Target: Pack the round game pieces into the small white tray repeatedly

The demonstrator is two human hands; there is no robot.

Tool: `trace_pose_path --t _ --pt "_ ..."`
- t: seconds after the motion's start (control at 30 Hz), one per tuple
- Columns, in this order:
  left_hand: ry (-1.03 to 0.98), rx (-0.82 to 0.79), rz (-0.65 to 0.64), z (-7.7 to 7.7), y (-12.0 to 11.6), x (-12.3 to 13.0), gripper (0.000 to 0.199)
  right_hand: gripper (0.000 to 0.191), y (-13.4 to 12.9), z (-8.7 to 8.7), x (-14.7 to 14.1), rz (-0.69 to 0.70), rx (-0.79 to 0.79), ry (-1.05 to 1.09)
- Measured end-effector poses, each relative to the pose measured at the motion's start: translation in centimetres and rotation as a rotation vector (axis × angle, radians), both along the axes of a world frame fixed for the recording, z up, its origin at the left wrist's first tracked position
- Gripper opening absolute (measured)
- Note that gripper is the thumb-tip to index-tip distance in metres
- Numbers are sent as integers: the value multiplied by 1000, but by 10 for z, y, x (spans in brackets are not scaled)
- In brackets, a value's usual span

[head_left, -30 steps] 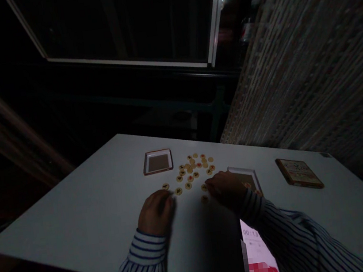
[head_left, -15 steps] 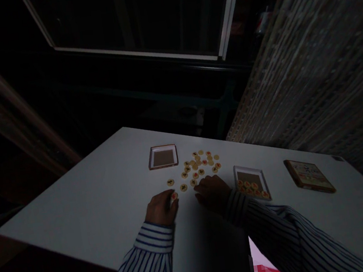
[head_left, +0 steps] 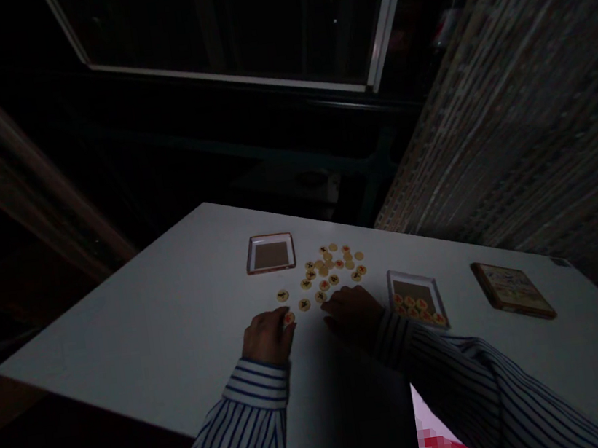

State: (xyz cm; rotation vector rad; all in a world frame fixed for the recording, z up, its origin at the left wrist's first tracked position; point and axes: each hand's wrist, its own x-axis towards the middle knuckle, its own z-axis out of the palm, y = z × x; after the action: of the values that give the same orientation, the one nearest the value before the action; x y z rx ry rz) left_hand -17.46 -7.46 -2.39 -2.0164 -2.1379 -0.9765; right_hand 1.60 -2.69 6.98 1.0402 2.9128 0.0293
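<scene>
Between the thumb and forefinger of my left hand (head_left: 265,337) is a round wooden Chinese chess piece (head_left: 288,319) with a red character, at table level. My right hand (head_left: 353,311) is curled low over the table. Its fingertips are at the near edge of a black-marked piece (head_left: 320,297); whether they grip anything is too dark to tell. Just ahead of both hands lie two more black-marked pieces, one on the left (head_left: 283,296) and one nearer the middle (head_left: 304,305). Beyond them several pieces (head_left: 333,279) are scattered, some face up, some blank side up.
A shallow tray (head_left: 249,260) with nothing visible in it lies at the back left of the white table (head_left: 141,325). Right of my right hand, another tray (head_left: 437,290) holds several red-marked pieces (head_left: 410,302). Farther right lies a flat printed box (head_left: 514,290). A string curtain (head_left: 483,119) hangs beyond.
The view has shifted slightly. Both hands keep nearly the same place and pose, and the pieces and trays stay where they were on the table.
</scene>
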Motion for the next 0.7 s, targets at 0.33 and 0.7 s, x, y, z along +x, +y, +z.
trace_pose_path --t 0.33,0.7 --pt "-43 18 -20 3 -1 2 31 29 -3 8 2 -1 32 41" --pt "-116 233 -28 23 -11 14 34 31 -8 10 14 -14 69 90"
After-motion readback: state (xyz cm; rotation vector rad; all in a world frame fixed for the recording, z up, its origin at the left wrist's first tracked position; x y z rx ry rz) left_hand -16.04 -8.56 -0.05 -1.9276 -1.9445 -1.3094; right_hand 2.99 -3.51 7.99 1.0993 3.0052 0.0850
